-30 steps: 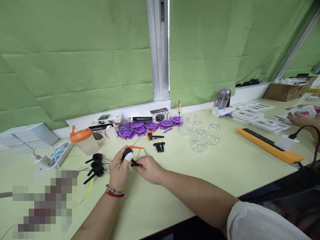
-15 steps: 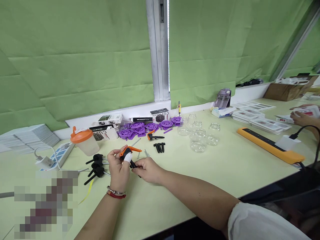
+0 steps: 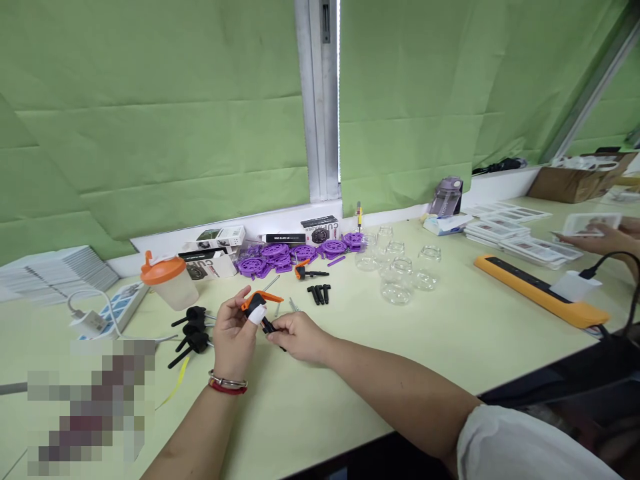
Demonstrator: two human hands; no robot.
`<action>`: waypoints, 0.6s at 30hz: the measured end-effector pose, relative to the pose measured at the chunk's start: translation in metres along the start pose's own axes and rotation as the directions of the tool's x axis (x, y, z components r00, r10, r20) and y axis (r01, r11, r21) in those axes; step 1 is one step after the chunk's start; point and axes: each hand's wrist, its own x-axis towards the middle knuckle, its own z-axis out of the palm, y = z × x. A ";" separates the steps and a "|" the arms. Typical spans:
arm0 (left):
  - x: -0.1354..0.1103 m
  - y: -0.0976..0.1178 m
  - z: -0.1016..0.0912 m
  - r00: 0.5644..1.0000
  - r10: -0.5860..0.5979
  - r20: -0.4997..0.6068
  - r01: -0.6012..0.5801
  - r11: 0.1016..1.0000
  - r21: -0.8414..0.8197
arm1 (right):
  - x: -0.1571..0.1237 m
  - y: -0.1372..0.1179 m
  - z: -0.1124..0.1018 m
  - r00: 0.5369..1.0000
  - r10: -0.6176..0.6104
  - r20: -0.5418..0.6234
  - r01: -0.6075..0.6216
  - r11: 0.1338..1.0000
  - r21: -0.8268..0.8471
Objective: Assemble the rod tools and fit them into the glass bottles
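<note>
My left hand (image 3: pixel 235 333), with a white cover on its thumb, is closed around an orange-and-black lever part (image 3: pixel 257 301) with a black stem. My right hand (image 3: pixel 299 337) pinches the lower end of the stem, partly hiding it. Beyond my hands lies a similar orange-and-black part (image 3: pixel 310 272), and near it several short black pegs (image 3: pixel 319 295). To the left of my left hand are several black pieces with metal rods (image 3: pixel 196 329). Thin metal rods (image 3: pixel 293 305) lie just behind my fingers.
Purple plastic wheel-like pieces (image 3: pixel 275 255) and boxes (image 3: pixel 216 260) line the back. Clear glass jars (image 3: pixel 397 291) stand right of centre. An orange-lidded cup (image 3: pixel 170 283) is at left; an orange power strip (image 3: pixel 530 291) is at right. Another person's hand (image 3: pixel 603 237) holds a clear-white tray.
My hands still hold the orange-and-black part; my left wrist has shifted slightly left and down. At far right, the other person's hands and the white item they hold have moved left.
</note>
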 end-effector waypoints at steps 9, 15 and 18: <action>0.001 0.003 -0.002 0.989 0.057 0.134 -0.058 0.998 0.002 | 0.000 -0.007 -0.006 0.999 0.036 0.029 -0.042 0.976 0.212; 0.003 0.001 -0.006 0.949 0.065 0.309 -0.037 0.995 -0.095 | -0.003 -0.015 -0.009 0.997 0.033 0.076 -0.058 0.937 0.344; 0.004 -0.001 -0.008 0.928 0.079 0.363 -0.063 0.996 -0.057 | -0.003 -0.020 -0.008 0.991 0.084 0.105 -0.122 0.887 0.446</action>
